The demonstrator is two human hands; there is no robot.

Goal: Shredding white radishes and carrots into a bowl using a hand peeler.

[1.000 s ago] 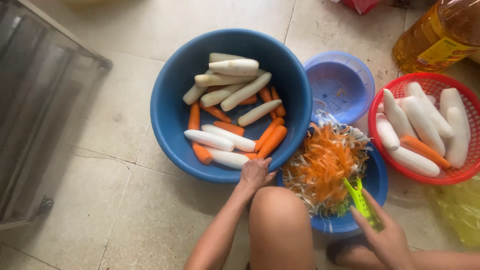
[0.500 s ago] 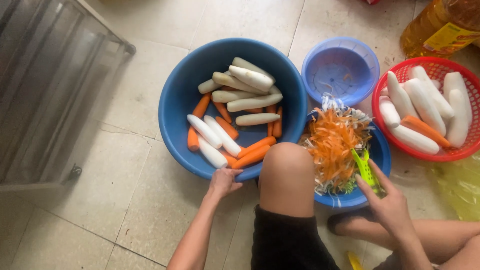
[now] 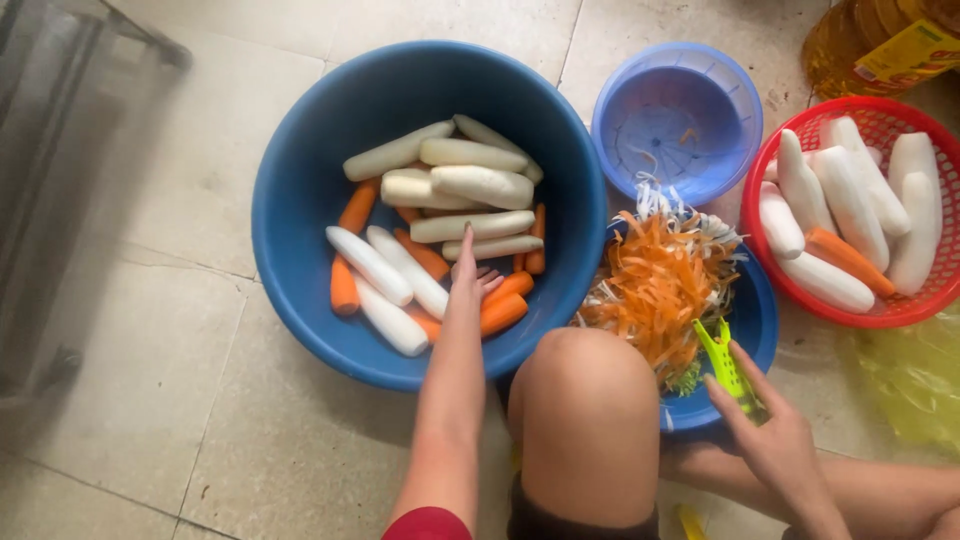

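Note:
My left hand [image 3: 468, 282] reaches into a big blue basin [image 3: 300, 200], fingers spread over peeled white radishes [image 3: 470, 182] and carrots [image 3: 500, 310], touching them without a clear grip. My right hand [image 3: 770, 430] holds a green peeler [image 3: 728, 368] at the rim of a smaller blue bowl [image 3: 755, 320] piled with shredded carrot and radish [image 3: 660, 280]. My bare knee [image 3: 585, 400] sits between the two hands.
A red basket [image 3: 900, 125] with several peeled radishes and a carrot [image 3: 845, 255] stands at the right. A light blue strainer [image 3: 680, 120] lies behind the shreds. An oil bottle [image 3: 880, 40] is top right, a yellow plastic bag [image 3: 910, 385] beside the basket, a metal rack [image 3: 50, 150] at the left.
My left hand has moved from the basin's near rim forward into the basin, onto the vegetables. The view has come closer. My right hand stays on the peeler.

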